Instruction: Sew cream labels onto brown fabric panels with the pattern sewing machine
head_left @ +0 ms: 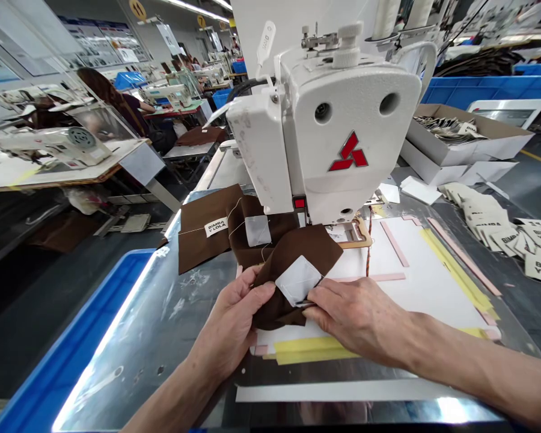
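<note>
Two hands, left hand (pixel 232 325) and right hand (pixel 360 319), at 6 o'clock. Three brown fabric pieces (pixel 297 252) at centre, two showing white backing patches (pixel 297 279). One white sewing machine (pixel 338 132) at 12 o'clock. One pile of printed labels (pixel 518 237) at 3 o'clock.

Shiny steel sewing table (pixel 162 337), glare along left edge. White sewing machine (pixel 338 132) stands at middle back. White template board with pink and yellow tape strips (pixel 428 288) lies flat under needle area. Brown fabric pieces with white labels (pixel 207 231) heaped left of machine base. Loose stack of cream printed labels (pixel 505 231) at right. Shallow cardboard box of labels (pixel 464 141) beyond. Long white strip (pixel 342 392) near front edge.
</note>
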{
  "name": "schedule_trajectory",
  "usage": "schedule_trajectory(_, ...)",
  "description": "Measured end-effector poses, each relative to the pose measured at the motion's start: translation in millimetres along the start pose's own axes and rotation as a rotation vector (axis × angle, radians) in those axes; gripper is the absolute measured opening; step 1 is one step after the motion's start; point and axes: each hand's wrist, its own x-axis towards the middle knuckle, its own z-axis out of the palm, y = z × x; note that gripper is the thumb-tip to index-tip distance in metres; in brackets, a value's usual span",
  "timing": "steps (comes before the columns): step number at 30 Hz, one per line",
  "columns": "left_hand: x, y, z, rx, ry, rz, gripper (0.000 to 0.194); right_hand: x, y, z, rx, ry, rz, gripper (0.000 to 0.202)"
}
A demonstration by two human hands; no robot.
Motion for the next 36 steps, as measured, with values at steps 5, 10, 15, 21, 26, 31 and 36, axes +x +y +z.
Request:
schedule_trajectory(5,-1,2,2.1,0.009,0.004,-0.028,0.042,-3,-2,5,-0.102,0.033,-0.037,0.024)
schedule_trajectory(10,-2,2,2.3,-0.006,0.011,-0.044,0.036,-8,-2,11,-0.161,0.044,-0.076,0.02)
schedule_trajectory(15,-2,-1,-0.4,0.005,-0.116,-0.082,0.04,-3,-2,8,-0.081,0.031,-0.011,0.029)
schedule_trajectory(21,1,0,1.9,0.151,-0.082,-0.11,0.043,0,-2,2,-0.004,0.043,0.009,0.033)
schedule_trajectory(26,-1,0,7.9,0.19,-0.059,-0.058,0.038,-2,-3,1,0.104,0.034,0.092,0.031)
schedule_trajectory(31,-3,-2,8.7,0.218,-0.039,-0.026,0.042,-2,-4,3,0.121,-0.014,0.128,0.031)
schedule_trajectory(36,-1,-3,8.2,0.249,-0.031,-0.012,0.042,1,-4,3,0.11,0.016,0.114,0.029)
